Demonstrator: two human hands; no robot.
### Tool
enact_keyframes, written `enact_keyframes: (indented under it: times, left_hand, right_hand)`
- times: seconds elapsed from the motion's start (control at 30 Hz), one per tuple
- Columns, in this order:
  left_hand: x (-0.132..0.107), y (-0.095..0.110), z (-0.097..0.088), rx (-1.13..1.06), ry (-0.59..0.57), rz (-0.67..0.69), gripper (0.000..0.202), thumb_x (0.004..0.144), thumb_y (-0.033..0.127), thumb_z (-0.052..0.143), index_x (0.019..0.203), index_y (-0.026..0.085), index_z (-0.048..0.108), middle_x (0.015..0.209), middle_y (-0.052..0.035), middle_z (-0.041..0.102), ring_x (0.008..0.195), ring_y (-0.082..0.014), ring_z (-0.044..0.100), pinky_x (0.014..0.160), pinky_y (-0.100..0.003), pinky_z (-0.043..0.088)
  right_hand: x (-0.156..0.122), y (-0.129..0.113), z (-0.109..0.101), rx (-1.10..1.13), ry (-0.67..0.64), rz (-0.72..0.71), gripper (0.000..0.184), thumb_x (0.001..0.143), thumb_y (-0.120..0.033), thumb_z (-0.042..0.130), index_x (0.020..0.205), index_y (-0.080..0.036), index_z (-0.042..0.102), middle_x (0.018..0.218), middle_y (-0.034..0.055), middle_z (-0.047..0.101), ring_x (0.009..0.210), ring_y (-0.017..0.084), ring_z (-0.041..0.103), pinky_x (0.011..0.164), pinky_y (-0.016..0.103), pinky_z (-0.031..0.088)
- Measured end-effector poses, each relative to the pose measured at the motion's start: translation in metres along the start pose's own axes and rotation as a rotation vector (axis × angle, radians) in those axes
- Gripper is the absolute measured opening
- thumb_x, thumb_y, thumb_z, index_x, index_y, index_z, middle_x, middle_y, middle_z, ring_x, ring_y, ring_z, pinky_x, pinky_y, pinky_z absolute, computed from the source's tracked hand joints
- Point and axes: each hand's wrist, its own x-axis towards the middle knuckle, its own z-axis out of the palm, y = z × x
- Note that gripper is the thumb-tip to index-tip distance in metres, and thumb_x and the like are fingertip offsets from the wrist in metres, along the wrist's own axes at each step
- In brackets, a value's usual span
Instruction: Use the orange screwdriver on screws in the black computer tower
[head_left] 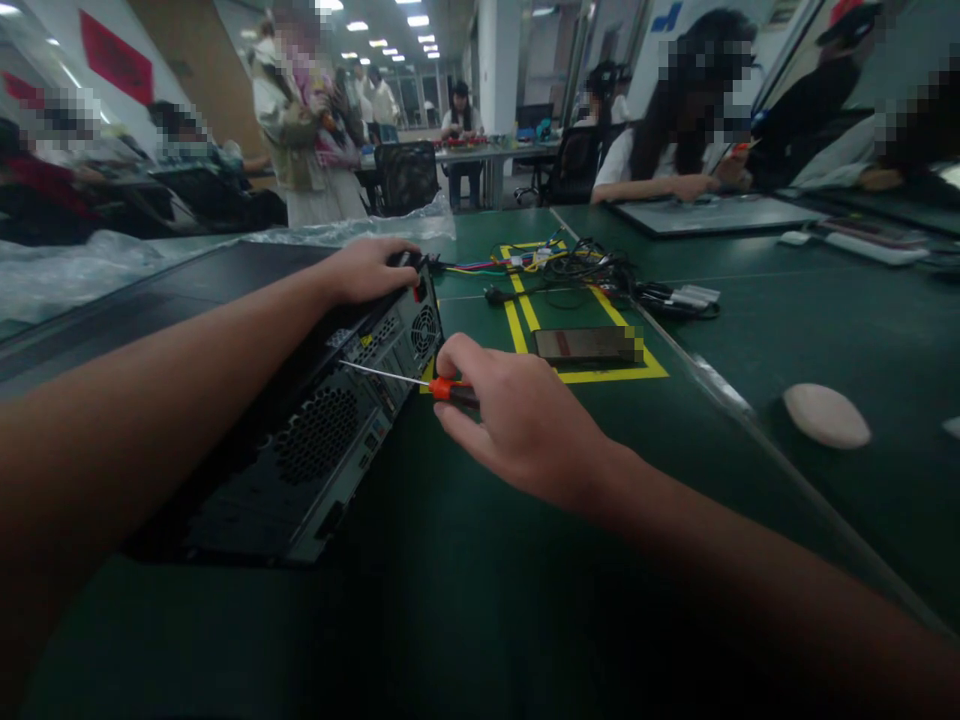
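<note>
A black desktop computer case [315,440] lies on the green table with its rear panel turned toward my right side. My right hand [517,410] is closed round the orange and black handle of a screwdriver [442,388]. The thin shaft points left, and its tip is at the rear panel near the upper edge; I cannot tell whether it touches a screw. My left hand [375,270] rests on the top far corner of the case, its fingers bent over the edge and partly apart. A round vent grille and a smaller fan grille show on the panel.
Beyond my right hand, a dark phone-like slab [589,345] lies inside yellow tape lines [615,376]. Tangled cables [592,265] are behind it. A pale rounded object [826,415] sits at right. Clear plastic wrap [90,265] lies at left. Several people work around the room.
</note>
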Motion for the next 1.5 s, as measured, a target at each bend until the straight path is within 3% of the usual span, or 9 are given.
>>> enact_keyframes:
  times: [0.3,0.4,0.5,0.7,0.87,1.03,1.33,1.5]
  left_hand:
    - [-0.002,-0.001,0.0,-0.028,-0.043,-0.052,0.076,0.088,0.068,0.053,0.152,0.025,0.056,0.141,-0.0019,0.064,0.121,-0.0366,0.055,0.113,-0.055,0.042]
    - [0.001,-0.006,0.002,-0.02,-0.035,-0.052,0.081,0.089,0.073,0.054,0.151,0.022,0.056,0.143,-0.0062,0.063,0.124,-0.039,0.054,0.114,-0.057,0.04]
    - [0.004,-0.01,0.004,-0.021,-0.028,-0.037,0.083,0.087,0.077,0.054,0.151,0.024,0.057,0.142,-0.0052,0.064,0.124,-0.0389,0.054,0.115,-0.057,0.039]
    - [0.001,-0.007,0.002,-0.002,-0.017,-0.04,0.077,0.09,0.07,0.053,0.152,0.023,0.057,0.138,-0.0042,0.066,0.121,-0.0361,0.056,0.114,-0.055,0.042]
    - [-0.002,-0.002,0.002,0.001,-0.015,-0.052,0.071,0.092,0.056,0.054,0.151,0.018,0.058,0.138,-0.0087,0.065,0.123,-0.0347,0.059,0.113,-0.051,0.042]
    - [0.0,-0.001,0.003,0.017,0.005,-0.078,0.072,0.091,0.056,0.054,0.153,0.019,0.057,0.143,-0.0096,0.063,0.132,-0.0351,0.057,0.116,-0.048,0.04]
    - [-0.001,0.0,0.002,0.024,0.007,-0.072,0.075,0.088,0.056,0.053,0.152,0.018,0.058,0.143,-0.0113,0.063,0.131,-0.0364,0.058,0.115,-0.05,0.042]
    - [-0.001,0.001,0.003,0.033,-0.004,-0.085,0.078,0.087,0.058,0.051,0.153,0.018,0.058,0.141,-0.0133,0.063,0.131,-0.0388,0.059,0.114,-0.052,0.043]
  right_hand:
    - [0.0,0.003,0.0,-0.029,0.022,-0.046,0.022,0.1,-0.023,0.049,0.118,-0.017,0.06,0.103,0.0054,0.073,0.085,0.018,0.061,0.073,0.032,0.035]
    - [-0.001,0.002,-0.001,-0.03,0.015,-0.044,0.024,0.101,-0.023,0.047,0.12,-0.017,0.06,0.105,0.006,0.073,0.086,0.019,0.062,0.074,0.032,0.036]
    - [-0.001,0.0,-0.002,-0.051,0.009,-0.034,0.024,0.101,-0.024,0.047,0.121,-0.017,0.06,0.107,0.0057,0.073,0.086,0.019,0.063,0.073,0.032,0.035]
    - [-0.001,0.0,-0.003,-0.071,0.016,-0.037,0.025,0.101,-0.026,0.048,0.12,-0.016,0.062,0.105,0.0053,0.074,0.086,0.019,0.063,0.072,0.032,0.034]
    - [-0.002,0.0,-0.002,-0.082,0.029,-0.045,0.026,0.101,-0.027,0.052,0.122,-0.016,0.063,0.105,0.0052,0.074,0.084,0.019,0.063,0.07,0.031,0.032]
    - [-0.002,-0.002,-0.002,-0.114,0.031,-0.039,0.028,0.104,-0.035,0.052,0.117,-0.016,0.066,0.106,0.0066,0.075,0.084,0.019,0.063,0.066,0.032,0.028]
    - [-0.003,-0.009,0.001,-0.132,0.029,-0.019,0.035,0.108,-0.04,0.044,0.108,-0.017,0.071,0.1,0.0065,0.076,0.084,0.022,0.068,0.061,0.033,0.028]
    - [-0.006,-0.011,-0.001,-0.129,0.057,-0.039,0.03,0.103,-0.031,0.051,0.126,-0.016,0.061,0.103,0.0038,0.076,0.085,0.022,0.068,0.06,0.033,0.03]
